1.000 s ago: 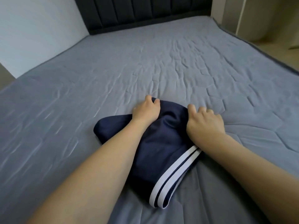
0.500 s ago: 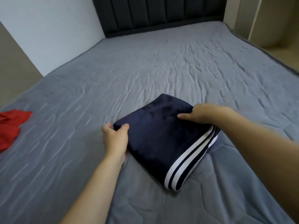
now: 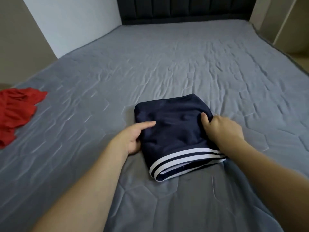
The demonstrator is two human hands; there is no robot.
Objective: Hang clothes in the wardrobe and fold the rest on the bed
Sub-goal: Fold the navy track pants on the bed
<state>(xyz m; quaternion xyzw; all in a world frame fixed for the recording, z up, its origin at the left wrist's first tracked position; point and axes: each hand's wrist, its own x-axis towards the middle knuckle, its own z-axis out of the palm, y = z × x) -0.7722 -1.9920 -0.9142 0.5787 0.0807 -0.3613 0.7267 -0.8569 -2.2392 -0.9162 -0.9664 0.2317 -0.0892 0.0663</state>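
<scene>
Since half a second ago, both hands have shifted along the folded shorts [image 3: 173,129]: the left hand [image 3: 132,139] has slid from the far left corner to the left edge, and the right hand [image 3: 222,129] has moved from the top of the bundle to its right edge. The bundle itself has turned, so its striped hem now faces the person more squarely, and more of the red garment [image 3: 16,111] shows at the left than before.

Now the shorts, dark navy, lie folded into a compact rectangle on the bed [image 3: 167,64], near the middle of the grey cover and towards its near end. Two white stripes run along the near hem.

Left hand: the thumb lies on top of the fabric, pointing right, while the other fingers sit out of sight at or under the left edge, so it appears to pinch that edge. Right hand: the thumb presses down on the top surface near the right side, and the curled fingers wrap the right edge; it grips the bundle there.

Well apart from the shorts, the red garment lies crumpled at the bed's left edge. A dark padded headboard [image 3: 184,9] stands at the far end, with a white wall [image 3: 75,22] to its left and pale panels [image 3: 284,22] to the right.
</scene>
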